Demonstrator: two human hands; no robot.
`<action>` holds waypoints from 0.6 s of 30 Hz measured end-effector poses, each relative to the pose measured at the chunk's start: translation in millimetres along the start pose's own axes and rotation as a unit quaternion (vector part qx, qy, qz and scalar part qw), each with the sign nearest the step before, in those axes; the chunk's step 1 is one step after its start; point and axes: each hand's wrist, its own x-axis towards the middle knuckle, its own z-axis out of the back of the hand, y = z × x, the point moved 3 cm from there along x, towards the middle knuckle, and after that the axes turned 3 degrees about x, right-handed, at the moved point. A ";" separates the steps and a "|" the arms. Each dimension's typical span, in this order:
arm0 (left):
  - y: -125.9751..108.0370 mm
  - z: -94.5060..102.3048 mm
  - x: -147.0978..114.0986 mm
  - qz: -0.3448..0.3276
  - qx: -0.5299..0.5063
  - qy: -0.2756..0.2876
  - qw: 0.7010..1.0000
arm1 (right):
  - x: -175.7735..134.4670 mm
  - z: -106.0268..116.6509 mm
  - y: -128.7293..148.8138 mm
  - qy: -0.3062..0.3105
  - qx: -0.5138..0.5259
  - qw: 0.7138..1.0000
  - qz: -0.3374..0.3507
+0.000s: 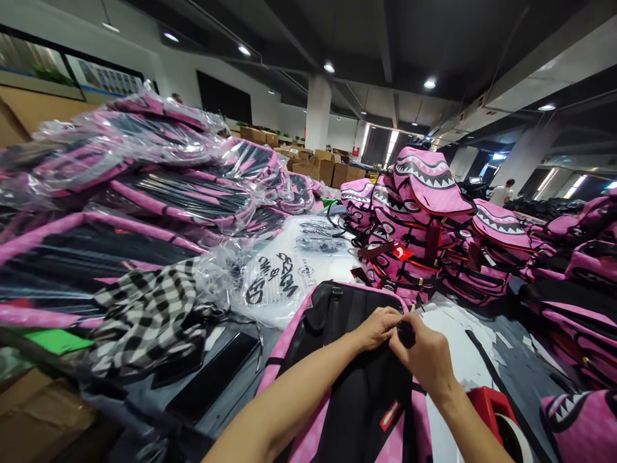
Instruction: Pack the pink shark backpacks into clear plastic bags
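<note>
A pink and black backpack (357, 386) lies back side up in front of me, with its black padded panel showing and a small red label on it. My left hand (380, 329) has its fingers closed at the bag's upper right edge, pinching what looks like the black strap or trim there; the exact grip is partly hidden. Close beside it, my right hand (427, 350) is curled around a small dark object (405, 333), whose kind I cannot make out. The two hands' fingertips nearly meet.
Plastic-wrapped pink backpacks (178, 193) pile up at left. Pink shark-mouth backpacks (424, 186) are stacked ahead right. Nearby lie printed plastic bags (274, 276), a checkered cloth (149, 308), a black phone-like slab (216, 376) and a red tape dispenser (491, 408). Another person (502, 193) is far off.
</note>
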 end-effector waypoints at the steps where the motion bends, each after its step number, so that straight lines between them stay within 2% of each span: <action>1: 3.3 -0.8 0.5 0.000 -0.012 -0.004 1.000 | -5.7 6.5 14.9 -0.018 0.013 0.999 0.033; 3: 7.5 -0.1 1.3 0.001 -0.032 -0.009 0.999 | -14.0 20.3 37.8 -0.063 0.021 0.995 0.071; 5: 6.2 4.0 0.1 0.002 -0.047 -0.013 0.999 | -19.2 35.0 45.9 -0.098 0.016 0.993 0.069; 8: -10.5 18.5 -9.3 0.008 -0.058 -0.033 0.998 | -23.3 58.5 28.9 -0.121 0.048 0.991 -0.012; 10: -32.9 34.8 -17.7 0.010 -0.061 -0.087 0.994 | -23.4 72.2 9.5 -0.110 0.081 0.986 -0.096; 12: -63.5 51.1 -21.0 -0.047 -0.071 -0.129 0.988 | -19.9 81.6 -2.5 -0.075 0.109 0.981 -0.143; 13: -79.4 57.3 -19.5 -0.093 -0.081 -0.128 0.984 | -16.7 84.9 -4.6 -0.060 0.122 0.980 -0.148; 15: -105.2 64.9 -10.7 -0.176 -0.098 -0.091 0.975 | -8.6 89.0 -4.6 -0.038 0.155 0.976 -0.148; 16: -113.1 66.8 -4.7 -0.193 -0.089 -0.070 0.975 | -4.6 90.2 -4.9 -0.033 0.177 0.971 -0.155; 18: -118.7 69.3 5.7 -0.184 -0.021 -0.060 0.981 | 2.5 91.0 -9.6 -0.029 0.232 0.953 -0.191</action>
